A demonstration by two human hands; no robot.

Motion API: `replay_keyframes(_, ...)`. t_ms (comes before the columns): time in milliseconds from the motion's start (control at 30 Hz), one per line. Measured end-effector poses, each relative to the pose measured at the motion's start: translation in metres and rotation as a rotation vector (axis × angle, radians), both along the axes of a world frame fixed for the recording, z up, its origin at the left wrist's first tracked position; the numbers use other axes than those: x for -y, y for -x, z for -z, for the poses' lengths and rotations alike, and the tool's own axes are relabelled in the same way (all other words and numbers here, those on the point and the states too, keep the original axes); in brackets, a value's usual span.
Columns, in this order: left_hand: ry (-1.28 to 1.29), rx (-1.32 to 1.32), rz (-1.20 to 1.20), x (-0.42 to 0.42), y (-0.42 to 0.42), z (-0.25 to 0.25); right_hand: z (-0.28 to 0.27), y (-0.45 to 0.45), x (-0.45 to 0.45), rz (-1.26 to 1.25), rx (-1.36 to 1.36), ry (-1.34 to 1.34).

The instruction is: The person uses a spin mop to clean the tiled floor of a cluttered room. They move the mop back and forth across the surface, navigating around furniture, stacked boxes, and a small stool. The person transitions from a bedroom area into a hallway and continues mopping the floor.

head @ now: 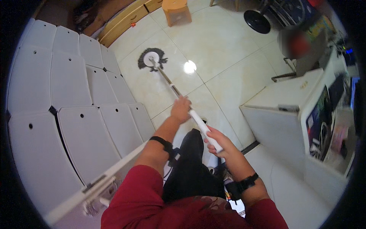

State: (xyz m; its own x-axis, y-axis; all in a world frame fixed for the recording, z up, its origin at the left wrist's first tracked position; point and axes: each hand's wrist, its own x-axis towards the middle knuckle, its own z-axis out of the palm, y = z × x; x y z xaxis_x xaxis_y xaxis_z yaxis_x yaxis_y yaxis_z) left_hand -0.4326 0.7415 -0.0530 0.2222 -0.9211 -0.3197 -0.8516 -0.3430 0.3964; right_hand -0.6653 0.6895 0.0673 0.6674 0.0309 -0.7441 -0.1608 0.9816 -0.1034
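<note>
A mop with a metal pole and white grip [203, 126] slants from my body up and left across the floor. Its round white head [151, 59], fringed with dark grey strands, lies on the pale floor tiles near the white cabinets. My left hand [181, 109] grips the pole just above the white grip. Lower down, my right hand [218, 140] is wrapped around the white grip close to its end. Both forearms wear black straps.
White panel cabinets [83, 143] line the left side. A wooden stool [176, 11] stands at the top, beside wooden drawers [125, 21]. On the right are a white desk [274, 114], a swivel chair [311, 57] and a black round base [256, 22].
</note>
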Motion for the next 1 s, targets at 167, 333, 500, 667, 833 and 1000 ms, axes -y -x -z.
replay_keyframes(167, -0.297, 0.071, 0.506, -0.036, 0.172, -0.028, -0.039, 0.183, -0.113, 0.118, -0.137, -0.034)
replay_keyframes(333, -0.157, -0.276, 1.021, -0.115, 0.368, -0.047, -0.109, 0.388, -0.245, 0.330, -0.272, -0.082)
replay_keyframes(500, -0.230, -0.649, 1.189, -0.177, 0.488, -0.065, -0.226, 0.494, -0.343, 0.432, -0.346, -0.184)
replay_keyframes(667, -0.013, -0.670, 1.017, -0.205, 0.487, -0.062, -0.245, 0.473, -0.353, 0.298, -0.384, -0.049)
replay_keyframes(833, 0.186, -0.530, 0.712, -0.177, 0.430, -0.054, -0.210, 0.415, -0.294, 0.140, -0.425, 0.107)
replay_keyframes(1000, 0.318, -0.364, 0.452, -0.129, 0.343, -0.042, -0.119, 0.310, -0.218, 0.141, -0.322, 0.270)
